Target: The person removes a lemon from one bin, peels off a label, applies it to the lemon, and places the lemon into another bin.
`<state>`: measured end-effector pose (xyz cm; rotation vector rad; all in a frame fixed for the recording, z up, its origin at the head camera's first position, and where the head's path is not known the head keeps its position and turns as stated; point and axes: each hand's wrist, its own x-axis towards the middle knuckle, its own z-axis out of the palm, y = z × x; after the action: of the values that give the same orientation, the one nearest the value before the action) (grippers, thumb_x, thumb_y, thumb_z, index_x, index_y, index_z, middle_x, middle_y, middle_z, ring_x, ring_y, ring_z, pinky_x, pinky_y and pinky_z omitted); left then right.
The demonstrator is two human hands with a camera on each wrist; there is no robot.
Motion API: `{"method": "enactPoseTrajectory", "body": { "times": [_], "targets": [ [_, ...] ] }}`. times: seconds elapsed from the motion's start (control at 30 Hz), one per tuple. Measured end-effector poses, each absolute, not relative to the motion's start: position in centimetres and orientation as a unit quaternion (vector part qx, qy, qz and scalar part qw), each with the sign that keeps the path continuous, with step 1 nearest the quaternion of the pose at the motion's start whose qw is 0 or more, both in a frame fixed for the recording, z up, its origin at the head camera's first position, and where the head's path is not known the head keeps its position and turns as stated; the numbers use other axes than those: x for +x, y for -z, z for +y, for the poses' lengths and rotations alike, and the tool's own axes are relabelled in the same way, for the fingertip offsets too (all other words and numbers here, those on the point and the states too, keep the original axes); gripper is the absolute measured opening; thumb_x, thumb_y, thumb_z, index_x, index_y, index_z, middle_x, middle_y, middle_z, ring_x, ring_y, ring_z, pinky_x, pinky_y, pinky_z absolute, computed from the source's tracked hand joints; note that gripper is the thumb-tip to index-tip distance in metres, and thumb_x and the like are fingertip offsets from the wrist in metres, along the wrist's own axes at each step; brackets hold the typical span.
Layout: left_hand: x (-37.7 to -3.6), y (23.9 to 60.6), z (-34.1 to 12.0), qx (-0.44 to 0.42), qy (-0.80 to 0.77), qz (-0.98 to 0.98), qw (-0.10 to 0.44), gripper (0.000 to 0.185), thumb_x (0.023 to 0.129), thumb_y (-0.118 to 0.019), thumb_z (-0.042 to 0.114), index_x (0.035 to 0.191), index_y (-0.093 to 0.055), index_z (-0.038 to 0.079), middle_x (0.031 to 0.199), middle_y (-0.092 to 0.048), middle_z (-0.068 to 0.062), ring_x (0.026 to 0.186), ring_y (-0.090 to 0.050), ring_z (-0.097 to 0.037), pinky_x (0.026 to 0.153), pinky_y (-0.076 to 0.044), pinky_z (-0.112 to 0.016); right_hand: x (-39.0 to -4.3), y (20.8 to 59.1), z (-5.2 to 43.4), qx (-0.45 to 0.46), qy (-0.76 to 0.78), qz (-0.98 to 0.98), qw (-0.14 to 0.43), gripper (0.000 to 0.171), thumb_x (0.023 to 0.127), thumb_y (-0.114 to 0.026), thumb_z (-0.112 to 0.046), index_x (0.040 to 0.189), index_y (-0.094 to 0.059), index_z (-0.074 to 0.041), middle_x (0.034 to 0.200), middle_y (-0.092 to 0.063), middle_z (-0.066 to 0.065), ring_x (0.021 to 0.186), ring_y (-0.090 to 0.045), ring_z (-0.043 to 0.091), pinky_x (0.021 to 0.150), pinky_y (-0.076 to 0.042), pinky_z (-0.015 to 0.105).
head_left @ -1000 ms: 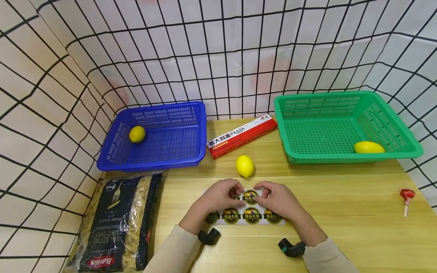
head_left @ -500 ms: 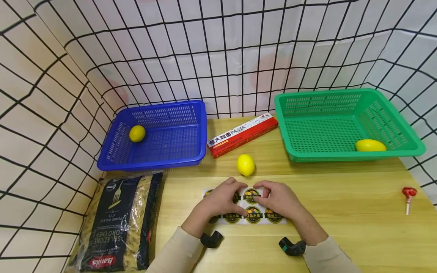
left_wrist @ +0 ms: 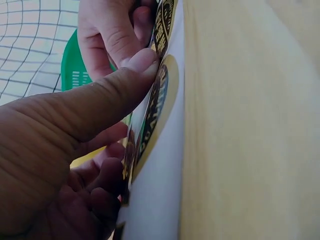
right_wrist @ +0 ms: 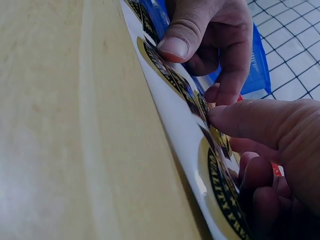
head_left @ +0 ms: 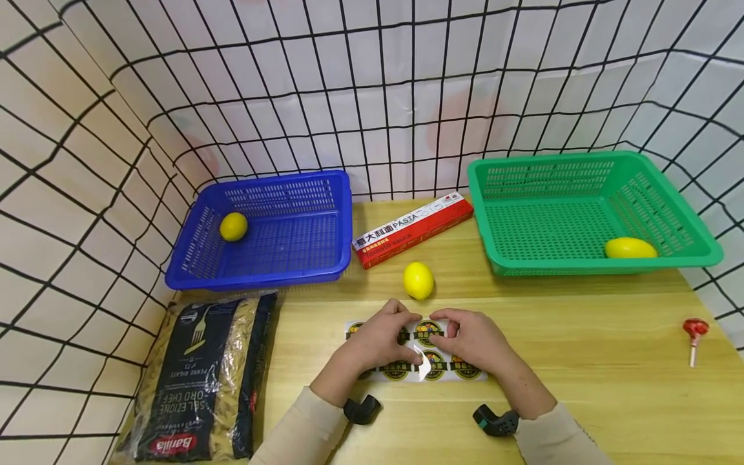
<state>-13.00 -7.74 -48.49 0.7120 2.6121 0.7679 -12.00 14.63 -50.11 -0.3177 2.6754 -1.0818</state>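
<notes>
Head view, left to right: we note a pasta bag (head_left: 200, 374) at the table's (head_left: 581, 400) near left, then a blue basket (head_left: 267, 258) holding one lemon (head_left: 234, 227). A pasta box (head_left: 411, 229) lies between the baskets, with a loose lemon (head_left: 418, 280) just in front of it. At centre the sticker sheet (head_left: 459, 373) lies flat on the table. The left hand (head_left: 378, 339) presses it down, thumb on a sticker, apparently to steady it. The right hand (head_left: 473, 339) pinches a sticker's edge; a white flap curls up between the hands. Further right we record a green basket (head_left: 668, 258) with a lemon (head_left: 630, 248), then a red lollipop (head_left: 694, 332) well apart.
</notes>
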Motion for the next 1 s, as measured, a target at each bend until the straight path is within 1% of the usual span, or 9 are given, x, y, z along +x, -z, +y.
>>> {"method": "enactPoseTrajectory", "body": {
  "times": [0.23, 0.4, 0.7, 0.87, 1.0],
  "targets": [
    [-13.06, 48.44, -7.6, 0.251, -0.27, 0.916, 0.158, 0.07, 0.077, -0.089, 0.041, 0.138, -0.065, 0.018, 0.116, -0.053, 0.001, 0.093, -0.052, -0.007, 0.084, -0.049, -0.021, -11.95, 49.86, 14.61, -0.107, 0.364, 0.917, 0.123, 0.035, 0.087, -0.08, -0.034, 0.118, -0.073, -0.02, 0.067, -0.056, -0.009, 0.055, -0.047, 0.01, 0.053, -0.038, 0.025],
    [-13.01, 48.51, -7.61, 0.245, -0.275, 0.916, 0.159, 0.068, 0.078, -0.089, 0.041, 0.137, -0.065, 0.019, 0.118, -0.05, 0.0, 0.092, -0.052, -0.008, 0.085, -0.05, -0.023, -11.92, 49.84, 14.49, -0.106, 0.362, 0.918, 0.124, 0.036, 0.087, -0.08, -0.034, 0.118, -0.073, -0.019, 0.065, -0.056, -0.009, 0.055, -0.048, 0.01, 0.052, -0.038, 0.025],
    [-13.21, 48.75, -7.72, 0.25, -0.278, 0.915, 0.152, 0.066, 0.078, -0.089, 0.042, 0.135, -0.066, 0.018, 0.116, -0.052, 0.001, 0.092, -0.053, -0.008, 0.085, -0.05, -0.023, -12.09, 50.15, 14.38, -0.104, 0.356, 0.921, 0.117, 0.03, 0.087, -0.08, -0.034, 0.115, -0.072, -0.022, 0.066, -0.054, -0.009, 0.055, -0.047, 0.011, 0.053, -0.036, 0.025],
    [-13.25, 48.94, -7.75, 0.253, -0.275, 0.915, 0.151, 0.066, 0.078, -0.088, 0.043, 0.135, -0.066, 0.019, 0.116, -0.052, 0.002, 0.093, -0.053, -0.007, 0.087, -0.051, -0.023, -12.14, 50.43, 14.35, -0.103, 0.361, 0.92, 0.11, 0.023, 0.089, -0.078, -0.032, 0.11, -0.072, -0.023, 0.066, -0.053, -0.008, 0.056, -0.046, 0.01, 0.052, -0.035, 0.025],
    [-13.25, 48.89, -7.74, 0.25, -0.277, 0.915, 0.155, 0.065, 0.078, -0.088, 0.043, 0.135, -0.066, 0.02, 0.116, -0.052, 0.002, 0.092, -0.053, -0.007, 0.086, -0.05, -0.023, -12.18, 50.42, 14.13, -0.105, 0.358, 0.923, 0.091, 0.012, 0.091, -0.077, -0.03, 0.102, -0.072, -0.025, 0.065, -0.052, -0.008, 0.055, -0.045, 0.01, 0.052, -0.034, 0.024]
  ]
}}
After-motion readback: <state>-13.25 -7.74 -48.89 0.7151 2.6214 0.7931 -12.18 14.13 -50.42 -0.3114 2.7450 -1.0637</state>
